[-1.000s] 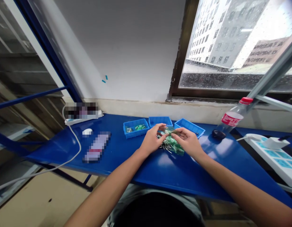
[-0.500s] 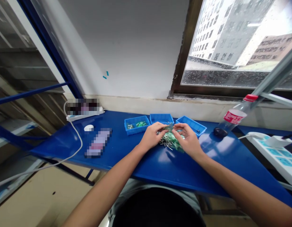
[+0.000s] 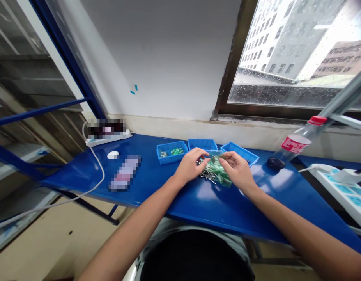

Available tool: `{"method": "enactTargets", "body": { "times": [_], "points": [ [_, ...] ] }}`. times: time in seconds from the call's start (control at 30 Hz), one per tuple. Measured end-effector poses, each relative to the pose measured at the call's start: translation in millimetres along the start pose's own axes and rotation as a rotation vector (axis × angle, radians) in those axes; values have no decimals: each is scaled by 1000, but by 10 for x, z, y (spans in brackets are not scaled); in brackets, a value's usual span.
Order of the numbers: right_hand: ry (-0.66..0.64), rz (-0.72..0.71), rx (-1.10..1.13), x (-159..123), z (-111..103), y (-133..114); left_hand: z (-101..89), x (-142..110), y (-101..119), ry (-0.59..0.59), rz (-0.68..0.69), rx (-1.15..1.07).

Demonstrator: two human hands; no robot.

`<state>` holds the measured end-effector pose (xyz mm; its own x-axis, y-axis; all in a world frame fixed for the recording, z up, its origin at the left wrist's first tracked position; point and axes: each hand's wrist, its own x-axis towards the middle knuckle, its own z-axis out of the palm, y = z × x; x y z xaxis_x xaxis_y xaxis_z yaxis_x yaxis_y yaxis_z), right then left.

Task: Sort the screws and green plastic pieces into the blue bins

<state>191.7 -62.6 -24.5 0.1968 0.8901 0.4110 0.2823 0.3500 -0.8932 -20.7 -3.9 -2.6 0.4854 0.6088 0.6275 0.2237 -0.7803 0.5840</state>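
Observation:
Over a pile on the blue table, my left hand (image 3: 192, 166) curls its thumb and fingers at the left edge of a small clear greenish plastic bag (image 3: 215, 153). The fingers of my right hand (image 3: 239, 171) are pinched at the bag's right side; its contents are too small to make out. Beneath my hands lie several green plastic bags (image 3: 223, 177) and a heap of loose metal screw-like pieces (image 3: 208, 176). Behind stand three blue bins: the left bin (image 3: 172, 159) with green packets and small pieces, the middle bin (image 3: 202, 140), and the right bin (image 3: 254, 158), partly hidden by my right hand.
The blue table (image 3: 157, 183) runs along the wall under a window. A bottle with a red cap (image 3: 297, 142) leans at the right, near a white power strip (image 3: 341, 187). To the left are a blurred-out flat object (image 3: 124, 173), a white mouse-like object (image 3: 113, 155) and a white cable (image 3: 102, 171).
My hands have moved slightly apart, and more of the clear bag shows between them. The whole view has shifted a little.

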Motion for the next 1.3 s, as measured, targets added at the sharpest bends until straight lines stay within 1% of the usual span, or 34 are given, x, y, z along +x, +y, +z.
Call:
{"method": "enactTargets", "body": {
  "times": [0.07,0.17,0.27,0.37,0.47,0.53,0.6,0.63,0.7,0.77,0.87,0.97,1.07,1.17,1.23,1.3],
  "points": [
    [-49,2,43,-18,2,-38,2,-9,8,-75,22,-72],
    [-168,-20,60,-47,0,-127,8,-10,9,-97,29,-109],
    [-203,-51,10,-58,-11,-158,-8,5,-3,-68,-1,-60],
    [-179,-95,-80,-50,-22,-113,-37,17,-4,-6,-74,-8],
    [-156,-157,-207,-41,-28,-85,-70,19,4,50,-101,32],
    [-149,-214,-280,-39,-31,-101,-113,18,-5,88,-82,92],
    [-154,-270,-330,-39,-36,-126,-188,19,-37,109,-32,214],
    [-160,-294,-348,-39,-40,-134,-237,21,-62,104,-2,298],
    [-178,-341,-388,-39,-47,-131,-351,25,-121,48,30,481],
    [-212,-401,-443,-37,-50,-111,-461,26,-178,44,-39,632],
    [-274,-504,-492,-29,-40,-98,-564,21,-230,45,-223,783],
    [-360,-613,-486,-28,-13,-141,-581,13,-246,24,-345,831],
    [-462,-704,-490,-53,26,-209,-560,6,-262,0,-390,832],
    [-559,-753,-530,-103,77,-243,-540,0,-294,37,-378,802],
    [-614,-767,-567,-132,115,-238,-523,-1,-306,94,-311,760],
    [-645,-781,-586,-146,149,-219,-489,5,-292,136,-209,682]
  ]
}}
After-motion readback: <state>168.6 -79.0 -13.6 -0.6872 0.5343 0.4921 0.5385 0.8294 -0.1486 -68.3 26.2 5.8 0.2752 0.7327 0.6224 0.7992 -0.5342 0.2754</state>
